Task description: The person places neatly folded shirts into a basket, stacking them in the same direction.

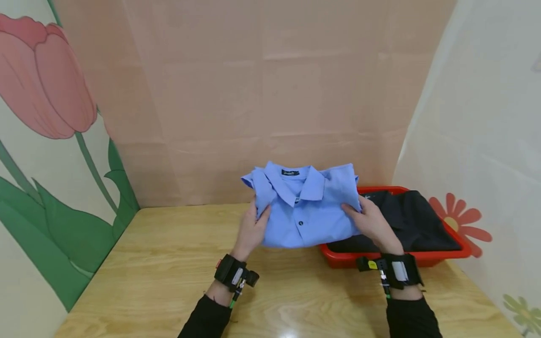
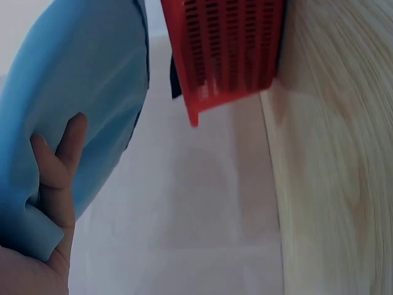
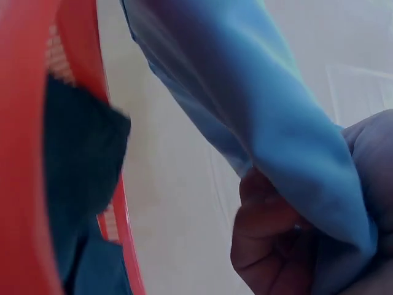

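A person holds a folded blue collared shirt (image 1: 306, 211) above a wooden table (image 1: 169, 263), the left hand (image 1: 252, 230) gripping its left edge and the right hand (image 1: 369, 220) its right edge, fingers curled into the fabric. The shirt hangs partly over a red plastic basket (image 1: 422, 257) containing a dark garment (image 1: 414, 218), against a peach backdrop.

matt blue cloth shirt (image 1: 304, 213), perforated red plastic basket (image 1: 422, 258), glossy wood table (image 1: 148, 267)
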